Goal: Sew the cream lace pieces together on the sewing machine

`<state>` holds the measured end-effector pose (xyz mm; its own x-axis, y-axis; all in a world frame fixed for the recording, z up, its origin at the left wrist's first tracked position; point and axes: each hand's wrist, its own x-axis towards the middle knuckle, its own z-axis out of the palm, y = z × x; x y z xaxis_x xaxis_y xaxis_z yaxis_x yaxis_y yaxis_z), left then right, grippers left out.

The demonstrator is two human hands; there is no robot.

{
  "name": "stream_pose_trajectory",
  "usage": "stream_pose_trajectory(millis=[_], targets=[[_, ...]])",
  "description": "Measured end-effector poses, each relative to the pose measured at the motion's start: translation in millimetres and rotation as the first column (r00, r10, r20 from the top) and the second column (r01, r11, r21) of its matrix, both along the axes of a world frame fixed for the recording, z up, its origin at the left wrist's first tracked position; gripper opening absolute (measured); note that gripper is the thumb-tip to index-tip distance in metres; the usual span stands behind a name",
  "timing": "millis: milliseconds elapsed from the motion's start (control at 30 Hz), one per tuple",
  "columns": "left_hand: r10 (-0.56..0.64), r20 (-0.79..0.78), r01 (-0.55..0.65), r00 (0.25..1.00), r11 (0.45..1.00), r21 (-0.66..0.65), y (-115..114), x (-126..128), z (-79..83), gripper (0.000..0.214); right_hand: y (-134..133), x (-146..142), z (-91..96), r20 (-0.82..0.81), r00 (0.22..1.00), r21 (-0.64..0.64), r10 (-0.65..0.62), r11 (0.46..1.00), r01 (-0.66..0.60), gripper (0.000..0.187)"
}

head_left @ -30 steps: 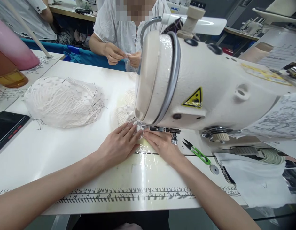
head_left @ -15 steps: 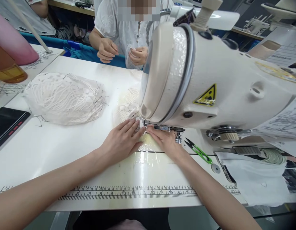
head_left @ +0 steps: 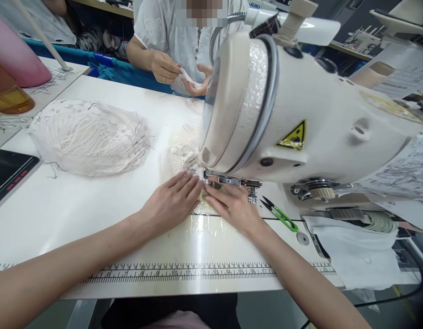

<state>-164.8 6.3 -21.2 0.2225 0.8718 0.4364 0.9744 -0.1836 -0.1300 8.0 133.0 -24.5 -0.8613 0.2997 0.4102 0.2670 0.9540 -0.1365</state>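
Note:
A white sewing machine (head_left: 287, 105) fills the right of the head view. Cream lace fabric (head_left: 182, 155) lies under its needle area and runs off behind the machine head. My left hand (head_left: 173, 196) rests flat on the near edge of the lace, fingers stretched forward, left of the presser foot (head_left: 205, 173). On the other side, my right hand (head_left: 234, 201) lies on the bed with fingers extended and thumb apart, its fingertips beside the foot and partly hidden under the machine. Whether it touches the lace I cannot tell.
A pile of lace pieces (head_left: 91, 137) with loose dark threads lies left, beyond a black phone (head_left: 13, 171). Green thread snips (head_left: 282, 214) and a bobbin (head_left: 302, 238) lie right of my right hand. Across the table, a co-worker's hands (head_left: 166, 68) hold a white piece.
My right hand has spread, its thumb now apart from the fingers. My left hand has shifted only slightly. The co-worker's hands now hold up a white piece. The view has shifted slightly.

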Motion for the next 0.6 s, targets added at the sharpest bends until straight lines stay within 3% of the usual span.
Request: stream_pose_trajectory(millis=[133,600], targets=[[0.005,-0.013,-0.005,1.0,0.999,0.041,1.6,-1.1,1.3,0.039,-5.1,-0.9,1.1,0.026,0.998,0.058,-0.05,0.997,0.048,0.036],[0.017,-0.004,-0.017,1.0,0.998,0.055,2.8,-0.6,1.2,0.041,-8.5,-3.4,1.9,0.143,0.983,0.06,-0.116,0.992,0.109,0.041]])
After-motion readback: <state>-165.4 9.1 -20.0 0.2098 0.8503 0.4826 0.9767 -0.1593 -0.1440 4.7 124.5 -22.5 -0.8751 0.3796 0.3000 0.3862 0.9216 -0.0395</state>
